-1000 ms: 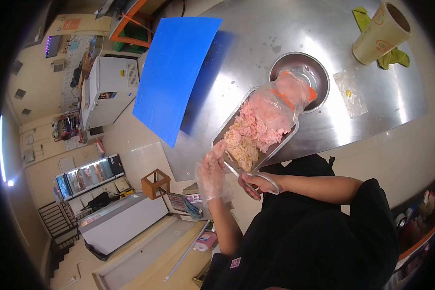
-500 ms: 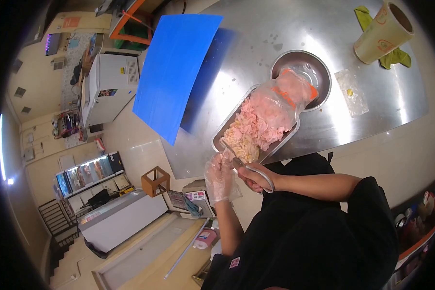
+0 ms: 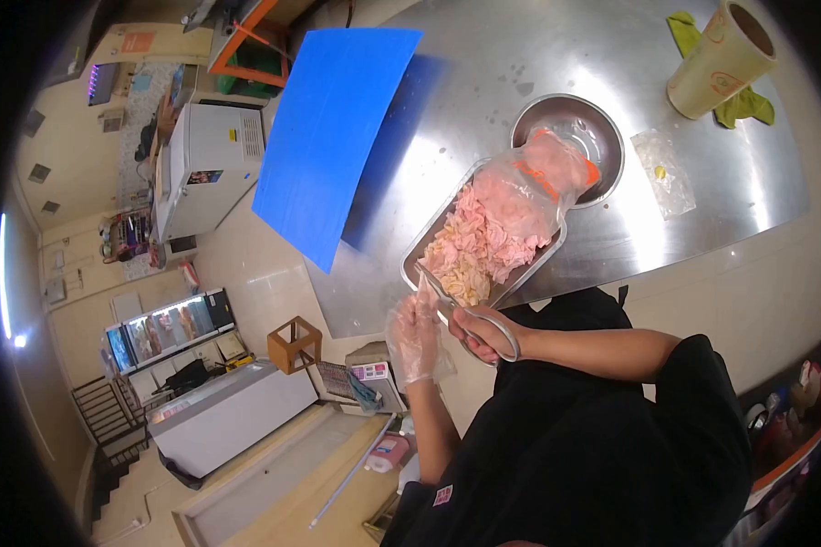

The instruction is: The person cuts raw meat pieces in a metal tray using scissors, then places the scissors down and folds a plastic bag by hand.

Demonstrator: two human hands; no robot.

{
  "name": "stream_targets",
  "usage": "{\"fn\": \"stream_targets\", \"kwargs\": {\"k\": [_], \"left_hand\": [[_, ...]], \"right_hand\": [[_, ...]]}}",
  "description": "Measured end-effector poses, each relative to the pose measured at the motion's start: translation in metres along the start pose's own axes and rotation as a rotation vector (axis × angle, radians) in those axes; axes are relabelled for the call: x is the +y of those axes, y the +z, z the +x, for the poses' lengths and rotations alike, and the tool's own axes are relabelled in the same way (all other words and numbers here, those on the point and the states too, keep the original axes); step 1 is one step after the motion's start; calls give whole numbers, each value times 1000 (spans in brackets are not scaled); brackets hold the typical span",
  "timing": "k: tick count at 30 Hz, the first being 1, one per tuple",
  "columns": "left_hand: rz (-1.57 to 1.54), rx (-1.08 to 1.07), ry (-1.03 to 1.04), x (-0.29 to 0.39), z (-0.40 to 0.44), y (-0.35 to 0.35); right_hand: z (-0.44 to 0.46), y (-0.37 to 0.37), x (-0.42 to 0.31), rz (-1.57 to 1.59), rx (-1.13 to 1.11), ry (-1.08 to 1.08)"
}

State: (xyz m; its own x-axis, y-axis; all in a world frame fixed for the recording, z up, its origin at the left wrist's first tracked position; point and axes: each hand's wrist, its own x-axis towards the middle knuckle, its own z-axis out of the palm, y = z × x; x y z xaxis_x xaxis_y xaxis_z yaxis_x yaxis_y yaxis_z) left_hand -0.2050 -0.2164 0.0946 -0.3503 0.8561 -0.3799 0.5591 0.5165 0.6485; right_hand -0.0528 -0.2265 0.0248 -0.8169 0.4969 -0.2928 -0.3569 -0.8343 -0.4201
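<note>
My right hand [image 3: 481, 335] grips a pair of scissors [image 3: 513, 341], their blades pointing toward the near end of a metal tray [image 3: 409, 266]. My left hand [image 3: 414, 330], in a clear plastic glove, pinches a pale pink strip of meat [image 3: 425, 286] beside the blades. Soft pink pieces of meat [image 3: 493, 242] are heaped in the tray, with yellowish ones [image 3: 465, 278] at the near end. A clear plastic bag [image 3: 531, 187] with orange print, holding more pink meat, lies across the tray's far end and over the rim of a round steel bowl [image 3: 622, 155].
On the steel table [image 3: 483, 55] stand a blue board [image 3: 328, 137] at the left and a large roll of film [image 3: 716, 68] by a green cloth [image 3: 743, 108]. A small plastic packet [image 3: 663, 173] lies right of the bowl. A brown stool [image 3: 294, 345] is on the floor.
My left fingers have risen slightly beside the blades, and the pink strip now stands up from them. The scissor handles look a little wider apart. The tray and bag stay put.
</note>
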Motion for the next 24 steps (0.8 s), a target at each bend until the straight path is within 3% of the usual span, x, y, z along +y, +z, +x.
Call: {"fn": "stream_targets", "kwargs": {"k": [4, 8, 13, 15, 17, 19, 22, 24], "left_hand": [[-23, -118, 34, -31, 9, 1], [183, -152, 92, -37, 24, 4], [531, -275, 310, -76, 56, 17], [448, -247, 307, -78, 55, 13], [348, -219, 250, -70, 59, 9], [230, -196, 128, -45, 57, 5], [268, -76, 219, 28, 46, 10], [253, -109, 536, 67, 51, 26]], "right_hand": [[4, -2, -9, -80, 109, 14], [8, -17, -14, -110, 184, 56], [-20, -17, -34, -443, 229, 124], [-31, -16, -37, -570, 273, 121], [-43, -16, -45, -679, 322, 95], [-56, -17, -49, -858, 361, -79], [-84, -11, -57, -938, 450, -271], [-107, -6, -66, -939, 522, -327]]}}
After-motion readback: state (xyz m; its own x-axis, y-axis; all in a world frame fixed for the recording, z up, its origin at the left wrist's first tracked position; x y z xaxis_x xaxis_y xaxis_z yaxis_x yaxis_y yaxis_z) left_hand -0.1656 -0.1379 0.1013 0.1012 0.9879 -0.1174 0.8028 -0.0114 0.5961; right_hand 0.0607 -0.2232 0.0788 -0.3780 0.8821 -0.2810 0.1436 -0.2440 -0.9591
